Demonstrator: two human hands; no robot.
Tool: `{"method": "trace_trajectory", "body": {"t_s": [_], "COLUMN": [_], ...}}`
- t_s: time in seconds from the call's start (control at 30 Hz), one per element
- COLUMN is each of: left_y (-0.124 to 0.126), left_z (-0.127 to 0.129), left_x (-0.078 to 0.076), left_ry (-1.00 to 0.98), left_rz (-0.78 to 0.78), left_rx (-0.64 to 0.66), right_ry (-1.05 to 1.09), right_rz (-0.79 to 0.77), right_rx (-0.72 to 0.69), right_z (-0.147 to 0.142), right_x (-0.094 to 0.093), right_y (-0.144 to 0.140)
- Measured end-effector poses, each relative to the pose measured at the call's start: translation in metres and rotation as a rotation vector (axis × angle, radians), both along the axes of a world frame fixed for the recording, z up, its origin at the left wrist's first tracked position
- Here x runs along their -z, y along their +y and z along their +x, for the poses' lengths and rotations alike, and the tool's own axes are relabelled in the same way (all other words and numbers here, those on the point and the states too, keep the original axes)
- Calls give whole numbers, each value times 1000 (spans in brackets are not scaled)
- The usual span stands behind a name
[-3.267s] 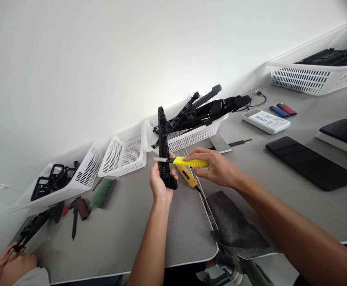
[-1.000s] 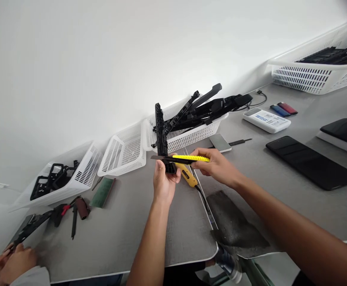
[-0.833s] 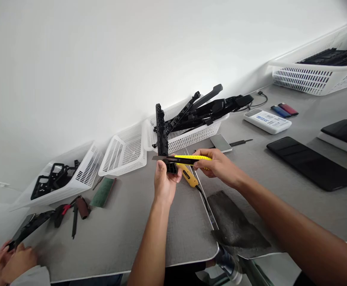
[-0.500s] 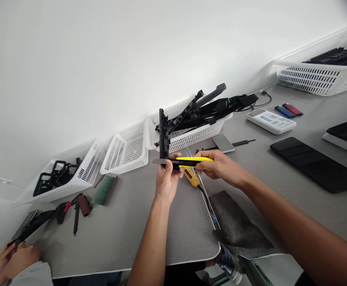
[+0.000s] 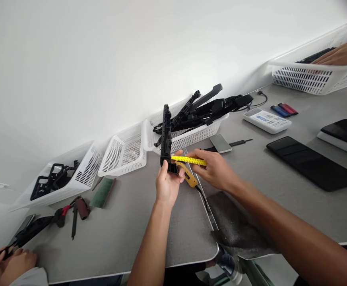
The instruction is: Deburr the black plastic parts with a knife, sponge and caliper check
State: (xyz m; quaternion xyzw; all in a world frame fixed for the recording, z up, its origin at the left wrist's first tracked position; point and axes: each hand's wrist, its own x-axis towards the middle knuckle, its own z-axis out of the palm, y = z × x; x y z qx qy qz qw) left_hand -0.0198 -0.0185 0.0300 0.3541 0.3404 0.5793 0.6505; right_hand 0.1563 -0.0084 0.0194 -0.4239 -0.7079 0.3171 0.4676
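My left hand (image 5: 167, 186) is closed around the lower end of a long black plastic part (image 5: 166, 135), which stands nearly upright with ribs and clips along its side. A utility knife with a yellow ridged handle (image 5: 191, 160) is gripped in my right hand (image 5: 216, 169). Its front end meets the lower part of the black piece, close to my left fingers. The blade cannot be made out. Below the knife lies a yellow-orange tool with a black cord (image 5: 190, 176).
Behind my hands, a white basket (image 5: 191, 138) overflows with black plastic parts. Another basket (image 5: 122, 172) stands left of it. A co-worker's hand (image 5: 344, 53) reaches into the far right basket (image 5: 301, 79); another person's hands (image 5: 10, 262) are at lower left. A phone (image 5: 313, 163) lies right.
The knife blade, visible before in front of the black part, no longer shows, and the handle has turned. The black part has tilted slightly. A co-worker's hand has entered the right basket.
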Motion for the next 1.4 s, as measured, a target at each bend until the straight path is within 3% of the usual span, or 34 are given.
{"method": "trace_trajectory", "body": {"t_s": [0.13,0.27,0.47,0.9,1.23,1.4], "left_y": [3,6,7,4,2,3], "left_z": [-5,-7,-7,-1,-1,-1], "left_x": [4,10,13,7,5,6], "left_ry": [-22,-40,-94,-88,34,10], "left_rz": [-47,-38,-48,8,110,73], "left_rx": [8,-40,24,-71,-123,-145], "right_ry": [96,228,228,279,318,298], "right_rz": [-75,-199,-269,-439,-289,-309], "right_rx": [-112,-118,-175,-116,54,-89], "right_z": [3,11,10,17,15,12], "right_x": [-2,-5,-8,-16,-3,-5], "right_y": [0,4,3,3,10,8]}}
